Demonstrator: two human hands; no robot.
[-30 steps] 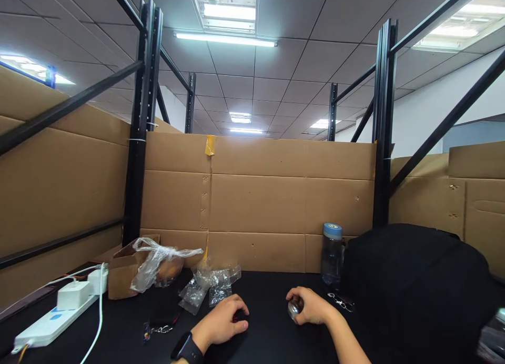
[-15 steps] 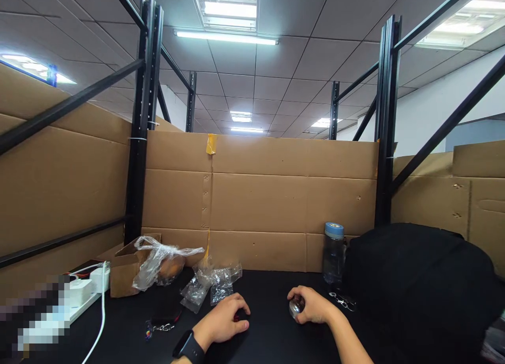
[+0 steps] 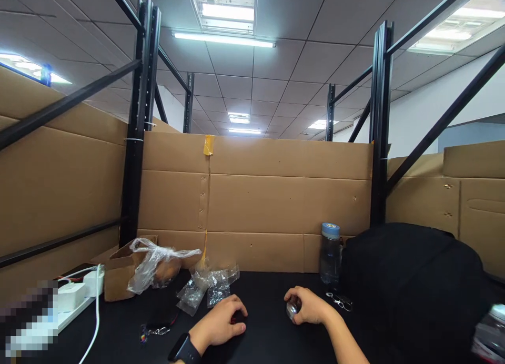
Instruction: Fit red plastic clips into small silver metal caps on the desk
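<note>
My right hand (image 3: 312, 307) is closed, thumb and fingers around a small round shiny silver object (image 3: 292, 308) just at the black tabletop. Its exact kind does not show. To the left, my left hand (image 3: 221, 323) rests low over the table with curled fingers and a dark watch on the wrist. Between its thumb and fingers a bit of a dark, reddish object (image 3: 237, 317) peeks out, mostly covered by the hand. Crumpled clear plastic wrappers (image 3: 205, 286) lie just behind the left hand. Small metal keychain pieces (image 3: 340, 302) lie to the right of the right hand.
A blue-capped bottle (image 3: 330, 256) and a big black bag (image 3: 414, 290) stand at right, another bottle (image 3: 491, 330) at the edge. Leftward are a tied plastic bag (image 3: 163, 269), a cardboard box (image 3: 118, 277), a dark item with a chain (image 3: 160, 324) and a white power strip (image 3: 77, 311). Cardboard walls (image 3: 256, 201) enclose the table.
The view has turned slightly right, so everything sits a little further left and more of the bottle at the right edge shows. Both hands keep the same pose.
</note>
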